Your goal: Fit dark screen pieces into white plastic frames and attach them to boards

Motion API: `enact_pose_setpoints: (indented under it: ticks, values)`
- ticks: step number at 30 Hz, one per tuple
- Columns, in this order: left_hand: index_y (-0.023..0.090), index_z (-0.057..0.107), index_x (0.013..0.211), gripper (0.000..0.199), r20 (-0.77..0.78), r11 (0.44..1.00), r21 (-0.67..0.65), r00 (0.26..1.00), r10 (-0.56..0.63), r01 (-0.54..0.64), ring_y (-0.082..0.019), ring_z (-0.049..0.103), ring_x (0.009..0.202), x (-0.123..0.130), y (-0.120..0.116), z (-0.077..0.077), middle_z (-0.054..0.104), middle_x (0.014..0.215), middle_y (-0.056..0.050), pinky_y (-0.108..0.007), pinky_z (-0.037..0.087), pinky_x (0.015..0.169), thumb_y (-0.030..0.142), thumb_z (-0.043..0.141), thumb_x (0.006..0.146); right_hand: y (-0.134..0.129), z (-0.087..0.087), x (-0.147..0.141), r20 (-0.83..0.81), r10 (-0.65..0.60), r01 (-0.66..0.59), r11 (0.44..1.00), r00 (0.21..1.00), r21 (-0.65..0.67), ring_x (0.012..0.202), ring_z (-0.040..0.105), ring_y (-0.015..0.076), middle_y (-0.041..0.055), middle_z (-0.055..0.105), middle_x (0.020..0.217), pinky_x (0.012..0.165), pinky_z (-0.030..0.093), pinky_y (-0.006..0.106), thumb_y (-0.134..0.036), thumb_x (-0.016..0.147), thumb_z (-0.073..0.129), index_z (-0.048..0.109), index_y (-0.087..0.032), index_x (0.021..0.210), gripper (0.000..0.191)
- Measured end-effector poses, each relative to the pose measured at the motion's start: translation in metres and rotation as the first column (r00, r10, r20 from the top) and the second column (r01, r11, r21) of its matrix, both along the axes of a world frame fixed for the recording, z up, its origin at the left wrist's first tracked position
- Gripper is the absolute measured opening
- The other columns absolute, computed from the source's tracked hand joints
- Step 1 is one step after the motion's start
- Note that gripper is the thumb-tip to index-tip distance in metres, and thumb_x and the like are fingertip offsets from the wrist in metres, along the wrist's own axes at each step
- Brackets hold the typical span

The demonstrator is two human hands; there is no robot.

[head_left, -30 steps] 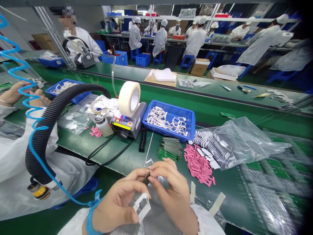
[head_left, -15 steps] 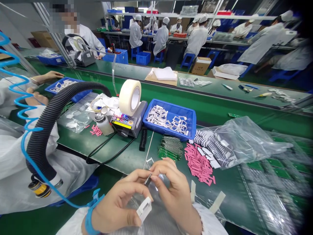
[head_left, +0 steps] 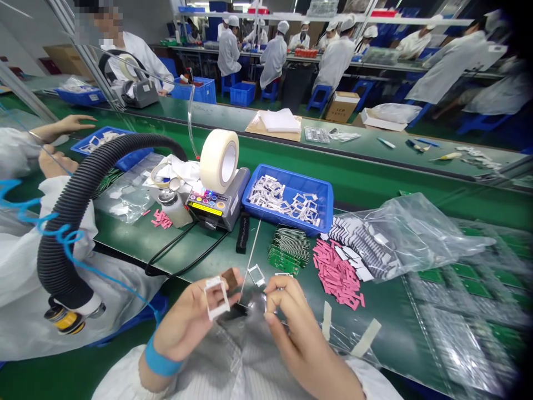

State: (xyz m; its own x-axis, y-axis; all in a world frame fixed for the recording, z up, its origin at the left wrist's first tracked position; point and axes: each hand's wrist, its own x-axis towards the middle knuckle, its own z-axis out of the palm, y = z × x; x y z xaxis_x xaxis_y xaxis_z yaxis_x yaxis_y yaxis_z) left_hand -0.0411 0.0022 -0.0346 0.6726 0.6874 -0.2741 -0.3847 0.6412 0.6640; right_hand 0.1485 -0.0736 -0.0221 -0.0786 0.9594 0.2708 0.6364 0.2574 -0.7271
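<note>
above the workbench (head_left: pixel 137 250), left hand (head_left: pixel 187 316) holds one white frame (head_left: pixel 213 283).

This was an electronics assembly factory. A long green conveyor-style work surface (head_left: pixel 358 203) ran across the frame, carrying a blue plastic bin (head_left: pixel 287 175) of white frames (head_left: pixel 283 200), green circuit boards (head_left: pixel 287 253) and a tape dispenser (head_left: pixel 212 205). In the upper middle of the frame, rows of workers (head_left: pixel 272 61) in white coats and caps sat at further lines on blue stools (head_left: pixel 318 97), beneath a long shelf (head_left: pixel 325 15) stacked with supplies.
</note>
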Motion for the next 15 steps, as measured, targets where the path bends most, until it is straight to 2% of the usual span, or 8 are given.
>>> enact_pose_setpoints:
  ticks: [2, 5, 7, 8, 10, 12, 13, 15]
  values:
    - [0.017, 0.07, 0.098, 0.035, 0.005, 0.996, -0.04, 0.997, 0.08, -0.08, -0.032, 0.043, 0.126, -0.007, 0.005, -0.009, 0.056, 0.13, -0.011, -0.05, 0.031, 0.108, 0.04, 0.071, 0.071, 0.0, -0.024, 0.0, 0.161, -0.051, 0.054, 0.998, 0.986, -0.012, 0.087, 0.048, 0.019, 0.0058, 0.05, 0.092, 0.073, 0.043, 0.033, -0.01, 0.087, 0.043, 0.047, -0.019, 0.082, 0.011]
    - [0.016, 0.07, 0.1, 0.035, -0.007, 0.993, -0.068, 0.995, 0.098, -0.098, -0.033, 0.042, 0.127, -0.012, 0.007, -0.017, 0.056, 0.131, -0.011, -0.051, 0.031, 0.108, 0.038, 0.071, 0.072, 0.005, -0.062, -0.001, 0.435, -0.173, 0.165, 0.985, 0.884, 0.057, 0.079, 0.047, 0.0222, 0.0079, 0.054, 0.082, 0.07, 0.039, 0.039, -0.005, 0.081, 0.049, 0.054, -0.017, 0.072, 0.016]
    - [0.016, 0.07, 0.098, 0.032, 0.011, 0.994, -0.084, 0.998, 0.063, -0.062, -0.033, 0.044, 0.126, -0.01, 0.005, -0.017, 0.057, 0.131, -0.012, -0.051, 0.032, 0.108, 0.037, 0.07, 0.074, 0.009, -0.071, 0.0, 0.48, -0.216, 0.198, 0.976, 0.85, 0.088, 0.076, 0.046, 0.0225, 0.0082, 0.054, 0.078, 0.071, 0.037, 0.04, -0.004, 0.08, 0.049, 0.056, -0.016, 0.07, 0.017]
    - [0.016, 0.071, 0.097, 0.031, 0.028, 0.995, -0.095, 0.999, 0.037, -0.034, -0.033, 0.045, 0.125, -0.008, 0.003, -0.017, 0.057, 0.13, -0.011, -0.051, 0.033, 0.107, 0.036, 0.069, 0.074, 0.01, -0.068, 0.001, 0.468, -0.213, 0.196, 0.977, 0.858, 0.086, 0.076, 0.047, 0.0222, 0.0078, 0.055, 0.079, 0.071, 0.037, 0.04, -0.006, 0.082, 0.05, 0.058, -0.016, 0.074, 0.016]
    - [0.016, 0.071, 0.097, 0.03, 0.077, 0.994, -0.108, 0.997, -0.026, 0.034, -0.031, 0.048, 0.122, -0.002, -0.001, -0.014, 0.059, 0.127, -0.011, -0.049, 0.035, 0.106, 0.035, 0.07, 0.073, 0.012, -0.05, 0.004, 0.406, -0.169, 0.144, 0.985, 0.898, 0.09, 0.081, 0.05, 0.0214, 0.0074, 0.057, 0.086, 0.072, 0.038, 0.037, -0.014, 0.085, 0.052, 0.06, -0.017, 0.092, 0.011]
    - [0.016, 0.071, 0.096, 0.032, 0.122, 0.991, -0.099, 0.989, -0.079, 0.091, -0.028, 0.054, 0.115, 0.004, -0.005, -0.01, 0.065, 0.118, -0.01, -0.045, 0.037, 0.103, 0.036, 0.073, 0.071, 0.014, -0.025, 0.005, 0.331, -0.069, 0.031, 0.993, 0.941, 0.117, 0.088, 0.051, 0.0215, 0.0081, 0.059, 0.098, 0.074, 0.038, 0.036, -0.025, 0.086, 0.056, 0.055, -0.017, 0.111, 0.027]
    - [0.016, 0.071, 0.095, 0.034, 0.131, 0.99, -0.087, 0.986, -0.103, 0.115, -0.026, 0.057, 0.109, 0.006, -0.006, -0.008, 0.067, 0.111, -0.01, -0.042, 0.039, 0.101, 0.037, 0.074, 0.069, 0.016, -0.014, 0.004, 0.315, -0.017, -0.029, 0.989, 0.949, 0.143, 0.091, 0.052, 0.0218, 0.0082, 0.059, 0.103, 0.076, 0.037, 0.037, -0.03, 0.086, 0.058, 0.053, -0.018, 0.116, 0.033]
    - [0.014, 0.071, 0.092, 0.036, 0.12, 0.986, -0.063, 0.982, -0.147, 0.155, -0.021, 0.061, 0.095, 0.01, -0.008, -0.003, 0.069, 0.096, -0.008, -0.034, 0.044, 0.091, 0.037, 0.077, 0.065, 0.019, 0.003, 0.001, 0.334, 0.034, -0.107, 0.974, 0.942, 0.201, 0.091, 0.053, 0.0221, 0.0055, 0.062, 0.105, 0.082, 0.033, 0.041, -0.033, 0.086, 0.059, 0.055, -0.021, 0.115, 0.031]
